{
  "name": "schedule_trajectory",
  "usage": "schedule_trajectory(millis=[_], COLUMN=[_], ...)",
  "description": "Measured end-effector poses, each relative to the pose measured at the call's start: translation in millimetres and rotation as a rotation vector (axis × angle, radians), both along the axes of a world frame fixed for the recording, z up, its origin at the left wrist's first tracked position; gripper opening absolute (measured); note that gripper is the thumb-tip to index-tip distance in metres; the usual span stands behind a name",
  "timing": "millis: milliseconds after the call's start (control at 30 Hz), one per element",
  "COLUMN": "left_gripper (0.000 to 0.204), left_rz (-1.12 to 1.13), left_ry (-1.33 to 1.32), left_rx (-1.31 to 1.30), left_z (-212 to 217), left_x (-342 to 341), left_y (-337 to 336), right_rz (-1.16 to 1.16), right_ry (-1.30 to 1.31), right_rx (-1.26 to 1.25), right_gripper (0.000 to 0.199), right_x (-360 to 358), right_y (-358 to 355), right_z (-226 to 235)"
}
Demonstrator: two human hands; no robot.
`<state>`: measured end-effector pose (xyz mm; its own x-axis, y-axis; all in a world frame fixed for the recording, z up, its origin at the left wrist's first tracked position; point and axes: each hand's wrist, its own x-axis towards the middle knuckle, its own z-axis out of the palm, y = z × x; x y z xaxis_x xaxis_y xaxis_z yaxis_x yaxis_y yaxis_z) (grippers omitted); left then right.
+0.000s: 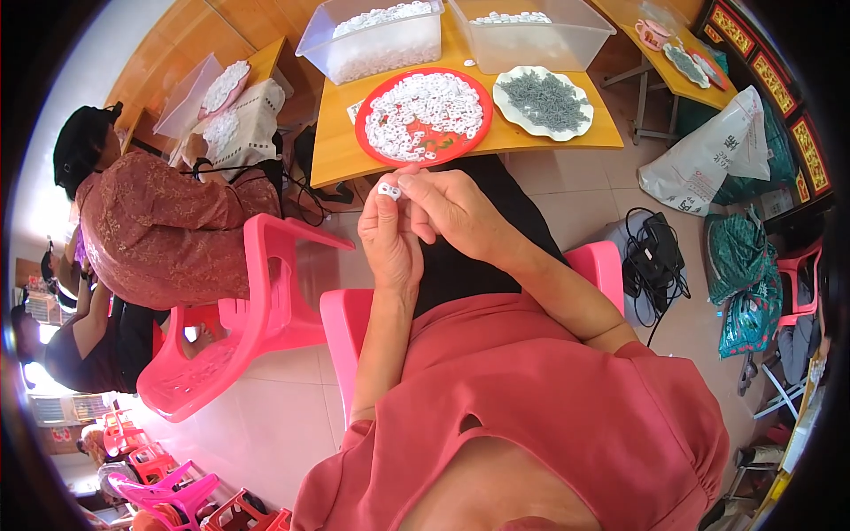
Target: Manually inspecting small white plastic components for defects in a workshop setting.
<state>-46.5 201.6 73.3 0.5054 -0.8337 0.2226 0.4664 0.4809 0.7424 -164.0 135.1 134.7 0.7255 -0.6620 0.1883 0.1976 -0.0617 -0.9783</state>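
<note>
In front of me, my left hand (390,239) pinches a small white plastic piece with two dark holes (388,190) between thumb and fingertip. Right beside it, my right hand (456,203) is closed, its thumb and fingertips pressed together by the piece's right side. Anything in that pinch is too small or hidden to make out. Just beyond both hands, a red round tray (362,133) carries many similar white pieces (425,102). To its right, a white scalloped plate (584,108) bears a heap of thin grey pins or nails (544,99).
Two clear plastic bins (390,53) (531,44) of white pieces stand at the back of the yellow table (336,164). At left, a person (168,221) sits on a pink chair (257,327). Black cables (653,261) and bags (708,164) lie to the right.
</note>
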Motion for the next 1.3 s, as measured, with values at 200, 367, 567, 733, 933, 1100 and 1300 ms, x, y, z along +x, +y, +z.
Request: schedule_trajectory(millis=[200,367,567,733,933,1100,1300], left_gripper=[0.042,0.055,0.055,0.045,0.041,0.039,0.038], left_rz=[-0.033,0.116,0.1,0.04,0.073,0.076,0.063], left_ry=[-0.001,-0.059,0.039,0.043,0.059,0.073,0.076], left_rx=[-0.009,0.076,0.115,0.135,0.23,0.27,0.312], left_z=[-0.4,6.9,0.9,-2.7,-18.5,-28.9,-29.9], left_x=[-1.6,-8.3,12.5,9.3,20.6,26.4,25.7], left_y=[-6.3,-6.0,-7.6,-11.7,-16.2,-19.7,-21.8], right_rz=[-0.014,0.069,0.041,-0.464,-0.381,-0.214,-0.193], right_ry=[-0.026,-0.008,0.33,-0.012,0.402,0.575,0.897], right_rx=[-0.024,0.013,-0.224,-0.058,-0.501,-0.592,-0.903], right_gripper=[0.037,0.031,0.033,0.038,0.027,0.019,0.019], right_x=[-1.5,-4.6,-38.6,-42.1,-28.4,1.3,35.5], right_y=[-5.2,-19.0,-90.4,-196.2,-228.5,-226.5,-240.0], right_z=[-6.3,-8.8,17.8,62.5,0.0,-69.7,-122.8])
